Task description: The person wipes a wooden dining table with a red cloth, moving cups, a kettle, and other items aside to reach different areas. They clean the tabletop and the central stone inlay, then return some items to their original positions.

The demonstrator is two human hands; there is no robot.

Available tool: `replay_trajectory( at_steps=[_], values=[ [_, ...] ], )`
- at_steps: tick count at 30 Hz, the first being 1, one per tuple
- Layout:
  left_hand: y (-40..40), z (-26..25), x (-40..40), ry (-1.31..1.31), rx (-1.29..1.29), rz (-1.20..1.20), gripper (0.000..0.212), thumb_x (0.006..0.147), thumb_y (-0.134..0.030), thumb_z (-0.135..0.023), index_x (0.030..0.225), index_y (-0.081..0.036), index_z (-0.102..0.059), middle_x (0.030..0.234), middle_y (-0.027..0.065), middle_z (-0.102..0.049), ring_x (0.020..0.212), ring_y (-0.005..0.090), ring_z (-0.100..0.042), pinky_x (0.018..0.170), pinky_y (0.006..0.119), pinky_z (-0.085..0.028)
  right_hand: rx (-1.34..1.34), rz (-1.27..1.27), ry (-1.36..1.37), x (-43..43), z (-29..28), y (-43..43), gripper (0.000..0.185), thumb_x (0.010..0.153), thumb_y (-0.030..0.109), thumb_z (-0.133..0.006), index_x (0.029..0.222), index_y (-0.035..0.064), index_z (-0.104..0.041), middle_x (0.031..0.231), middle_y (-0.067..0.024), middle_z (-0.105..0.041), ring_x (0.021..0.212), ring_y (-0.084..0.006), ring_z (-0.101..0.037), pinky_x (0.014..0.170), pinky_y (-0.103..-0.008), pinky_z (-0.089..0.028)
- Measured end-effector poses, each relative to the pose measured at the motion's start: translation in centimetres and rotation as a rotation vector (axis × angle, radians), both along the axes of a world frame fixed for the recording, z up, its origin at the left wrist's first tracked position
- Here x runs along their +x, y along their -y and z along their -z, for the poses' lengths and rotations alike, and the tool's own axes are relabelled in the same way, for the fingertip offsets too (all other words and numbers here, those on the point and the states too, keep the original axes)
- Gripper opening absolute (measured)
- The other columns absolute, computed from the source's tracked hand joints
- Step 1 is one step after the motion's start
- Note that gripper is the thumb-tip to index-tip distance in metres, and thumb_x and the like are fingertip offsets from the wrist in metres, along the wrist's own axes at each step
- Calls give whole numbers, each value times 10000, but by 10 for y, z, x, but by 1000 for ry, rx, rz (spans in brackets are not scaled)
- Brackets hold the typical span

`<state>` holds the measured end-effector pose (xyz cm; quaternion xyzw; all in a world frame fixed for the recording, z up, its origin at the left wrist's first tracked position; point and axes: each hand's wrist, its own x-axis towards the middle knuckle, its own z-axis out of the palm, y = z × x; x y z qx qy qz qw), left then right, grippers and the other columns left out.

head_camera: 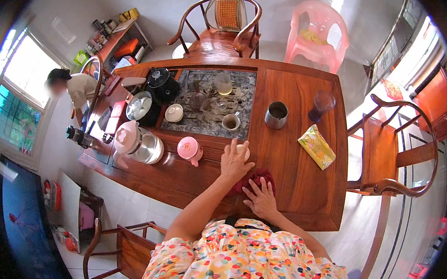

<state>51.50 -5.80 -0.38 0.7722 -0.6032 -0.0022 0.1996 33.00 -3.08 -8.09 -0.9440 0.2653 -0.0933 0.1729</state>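
Observation:
My left hand reaches over the wooden tea table, its fingers around a small white cup. Beside it, my right hand presses on a bunched dark red cloth, fingers spread across it. Past the hands is a stone tea tray bearing a glass of yellowish liquid, a glass pitcher, a lidded white bowl and other glassware. To the left of my hands are a pink lidded cup and a pink and clear kettle.
A metal cup, a purplish glass and a yellow tissue pack stand or lie on the right. A bowl of cups and a black pot are at left. Wooden chairs surround the table; another person bends at far left.

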Motion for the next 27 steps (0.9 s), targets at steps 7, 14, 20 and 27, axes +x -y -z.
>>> replay_trajectory(
  at_steps=[7,14,20,27],
  values=[
    [-28,34,22,-103,15,42,494,707,-108,-693,1163,-118,-505,1133,181,-438,975,392,-479,804,441,-452,-62,88,-81,12,12,34,410,909,485,-424,1288,348,-504,1468,-4,-295,1378,-359,-132,1068,-628,-80],
    [-143,29,73,-108,-57,-93,471,729,-83,-664,1174,-66,-509,1076,165,-503,1025,379,-459,894,460,-384,-104,207,19,35,5,67,444,849,437,-560,1245,236,-556,1422,-82,-347,1322,-446,-215,1013,-679,-169],
    [-188,35,124,-109,11,-470,720,722,-72,-677,1352,-41,-331,1208,191,-423,1050,393,-433,918,470,-378,-17,61,-103,105,3,72,652,841,572,-484,1378,212,-408,1499,-78,-224,1373,-440,-60,1102,-562,-74],
    [-165,32,150,-106,-18,-458,716,742,-87,-691,1352,-35,-321,1240,197,-410,1094,397,-419,939,466,-374,70,-81,-279,171,-15,61,637,881,598,-381,1414,251,-345,1526,-34,-152,1391,-395,2,1117,-538,-24]
  ],
)
